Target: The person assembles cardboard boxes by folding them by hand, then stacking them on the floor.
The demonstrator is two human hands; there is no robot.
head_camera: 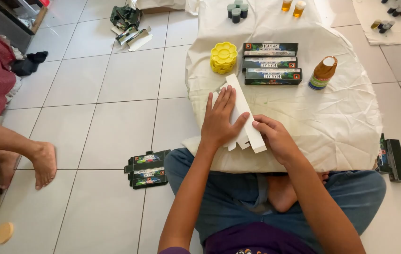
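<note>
With the left hand [219,120] flat and open on the white carton blank [244,113] and the right hand [273,136] pinching its edge, uneven pressure could crease the fold crooked.

- My left hand [220,118]: palm down, fingers spread and stretched forward, pressed flat, thumb angled out to the right.
- My right hand [275,137]: fingers curled, thumb and fingertips pinched together at the hand's left edge, knuckles up.
- My left forearm: bare, running from the lower frame up to the wrist, almost straight.
- My right forearm: bare, coming in from the lower right, angled up and leftward.
- The two hands lie close together, thumbs nearly meeting.
</note>
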